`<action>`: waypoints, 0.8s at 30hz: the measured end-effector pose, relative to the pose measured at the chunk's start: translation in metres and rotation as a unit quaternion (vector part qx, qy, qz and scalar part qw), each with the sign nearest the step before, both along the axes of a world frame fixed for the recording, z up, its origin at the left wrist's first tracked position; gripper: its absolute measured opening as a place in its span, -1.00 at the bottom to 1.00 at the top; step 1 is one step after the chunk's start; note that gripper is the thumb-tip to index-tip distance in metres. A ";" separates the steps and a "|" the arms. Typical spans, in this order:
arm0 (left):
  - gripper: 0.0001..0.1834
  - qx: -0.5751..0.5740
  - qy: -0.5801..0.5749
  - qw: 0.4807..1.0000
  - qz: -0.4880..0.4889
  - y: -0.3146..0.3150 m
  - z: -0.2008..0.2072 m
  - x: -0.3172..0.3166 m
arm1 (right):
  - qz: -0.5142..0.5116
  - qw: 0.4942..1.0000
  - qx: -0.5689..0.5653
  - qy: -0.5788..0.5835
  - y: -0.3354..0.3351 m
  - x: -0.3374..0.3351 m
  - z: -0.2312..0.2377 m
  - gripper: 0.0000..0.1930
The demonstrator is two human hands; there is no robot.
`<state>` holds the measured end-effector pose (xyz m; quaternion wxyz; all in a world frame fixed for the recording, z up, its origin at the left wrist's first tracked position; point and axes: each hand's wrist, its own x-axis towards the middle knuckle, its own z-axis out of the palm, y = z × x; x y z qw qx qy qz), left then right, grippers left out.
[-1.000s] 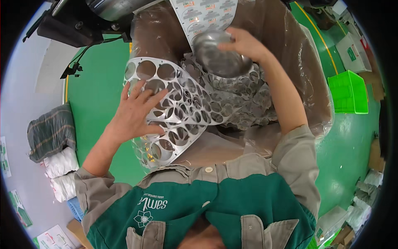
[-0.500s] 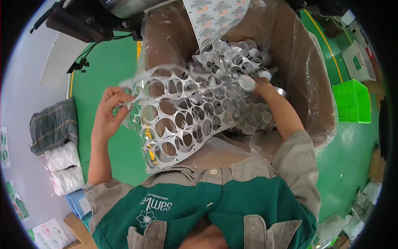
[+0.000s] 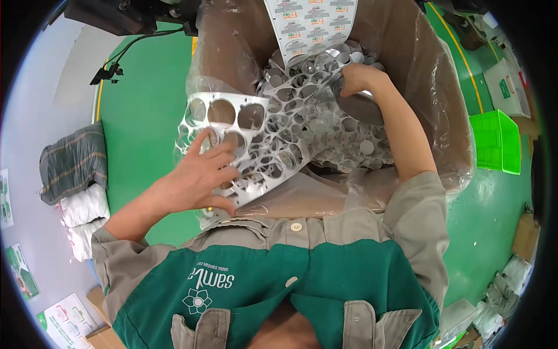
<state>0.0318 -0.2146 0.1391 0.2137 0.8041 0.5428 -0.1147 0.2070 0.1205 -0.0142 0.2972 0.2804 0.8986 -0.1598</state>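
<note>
1 – Floor [image 3: 145, 99]: green, 1 yellow line at either side
2 – Box [image 3: 430, 87]: large, brown inside, fitted with a clear plastic liner that folds over the near rim; stands directly before the person
3 – Shirt [image 3: 354, 267]: green body, beige sleeves and yoke, worn by the person
4 – Perforated web [image 3: 258, 139]: pale, shiny, punched with rows of round holes; bent over the left part of the box, its 1 end outside the left wall, the other reaching in over the contents
5 – Printed sheet [image 3: 314, 29]: white, orange and grey print; hangs into the far side of the box, its lower end near the web
6 – Machine part [image 3: 116, 14]: black, upper left, with dark cable
7 – Plaid bundle [image 3: 72, 163]: dark, at far left, above 2 white bundles [image 3: 86, 206]
8 – Crate [image 3: 494, 142]: bright green, on the floor to the right of the box
9 – Hands, 2, bare: left hand [image 3: 200, 177] open, palm down, fingers spread over the web, thumb at its near edge; right hand [image 3: 363, 78] inside the box, fingers bent, at the metal bowl's upper rim and beside the web; which of these it grips, if either, cannot be told
10 – Metal bowl [image 3: 363, 110]: rounded, partly hidden under the right hand and forearm
11 – Round discs [image 3: 366, 147]: grey and pale, many, heaped loose in the box beneath and around the web
</note>
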 end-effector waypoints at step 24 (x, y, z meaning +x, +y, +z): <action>-0.80 0.153 -0.434 0.700 0.546 0.045 -0.020 -0.108 | 0.029 0.997 0.016 -0.066 0.010 0.038 -0.063 -0.48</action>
